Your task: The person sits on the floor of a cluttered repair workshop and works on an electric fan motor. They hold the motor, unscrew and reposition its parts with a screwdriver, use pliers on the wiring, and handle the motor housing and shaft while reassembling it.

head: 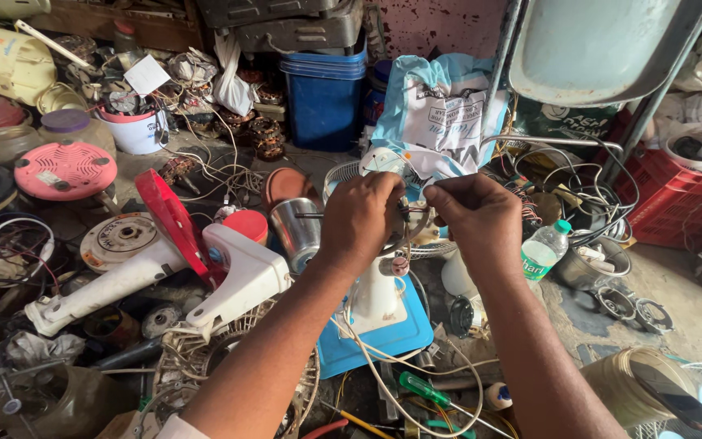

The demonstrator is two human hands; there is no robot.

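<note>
Nearest, at the bottom edge: two bare forearms rising from below, and between them a green-handled screwdriver [421, 389] lying on the cluttered floor [692, 313] among loose cream wires. Just beyond, a small table fan [377, 284] with a white plastic stem on a flat blue square base, standing upright at centre. Left hand [359, 218] curled shut around the fan's motor housing at the top of the stem, knuckles up, a thin metal shaft poking out leftward from under the fingers. Right hand [478, 213] just beside it, nearly touching, fingers pinched closed on something thin, perhaps a wire, too small to tell for sure. Behind both hands, the round white wire guard [343, 172] of the fan, mostly hidden by them. Left of the fan, close by, a shiny metal cup [296, 232] and a round red lid [246, 224]; further left, a white plastic fan stand with a glossy red blade [174, 223], lying tilted. Near left, a dirty wire grille [205, 358], flat on the floor. Right of the hands, a clear plastic bottle [544, 249] with a green cap, upright. Far centre, a blue plastic bin [322, 102] and a crumpled pale blue printed bag [440, 110]; far right, a red crate [680, 203].
</note>
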